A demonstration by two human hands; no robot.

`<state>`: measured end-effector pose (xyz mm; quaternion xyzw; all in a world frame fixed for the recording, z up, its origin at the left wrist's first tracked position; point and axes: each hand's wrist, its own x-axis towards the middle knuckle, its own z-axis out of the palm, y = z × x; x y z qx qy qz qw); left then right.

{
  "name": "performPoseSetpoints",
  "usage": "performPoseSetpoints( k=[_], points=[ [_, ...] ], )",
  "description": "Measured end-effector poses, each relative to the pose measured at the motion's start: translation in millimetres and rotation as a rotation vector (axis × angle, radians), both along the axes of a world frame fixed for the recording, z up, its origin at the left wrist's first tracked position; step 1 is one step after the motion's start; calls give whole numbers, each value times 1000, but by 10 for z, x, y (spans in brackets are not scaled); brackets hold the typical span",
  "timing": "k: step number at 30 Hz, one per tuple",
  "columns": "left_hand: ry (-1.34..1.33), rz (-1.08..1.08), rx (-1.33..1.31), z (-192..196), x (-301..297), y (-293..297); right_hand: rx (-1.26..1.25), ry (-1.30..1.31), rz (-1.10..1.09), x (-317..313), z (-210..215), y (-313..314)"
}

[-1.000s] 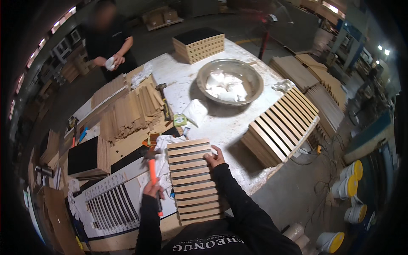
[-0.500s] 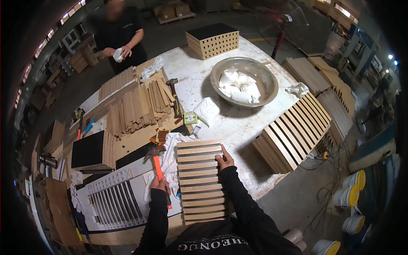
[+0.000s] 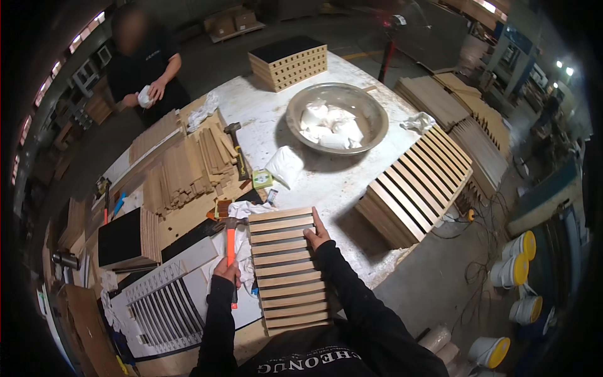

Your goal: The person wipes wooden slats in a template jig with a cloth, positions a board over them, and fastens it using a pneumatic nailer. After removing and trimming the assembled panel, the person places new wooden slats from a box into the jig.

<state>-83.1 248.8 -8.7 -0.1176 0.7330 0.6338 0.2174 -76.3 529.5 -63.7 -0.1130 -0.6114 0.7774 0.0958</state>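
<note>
1. Here's the slatted panel (image 3: 287, 271), lying at the table's (image 3: 317, 185) near edge, right in front of the person.
2. Right hand (image 3: 318, 235) on its far right edge: thumb over the slats, fingers along the side, gripping it.
3. Left hand (image 3: 227, 270) closed firmly round the orange hammer (image 3: 230, 245), head pointing away, just beside the panel!
4. White cloth (image 3: 245, 256) lies between hammer and panel.
5. Farther out, a metal bowl (image 3: 375, 119) holds white bundles (image 3: 331, 124).
</note>
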Motion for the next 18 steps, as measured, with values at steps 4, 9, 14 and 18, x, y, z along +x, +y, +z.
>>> performPoseSetpoints(
  k=[4, 9, 14, 18],
  points=[
    [109, 172, 133, -39, 18, 73, 26, -49, 5, 10, -66, -1],
    [21, -72, -48, -73, 17, 95, 0, -25, -82, -53, -296, -29],
    [30, 27, 122, -107, 158, -73, -234, -41, 8, 106, -348, 38],
    [83, 42, 49, -261, 352, -256, -898, -2, 99, 384, -148, 103]
  ],
)
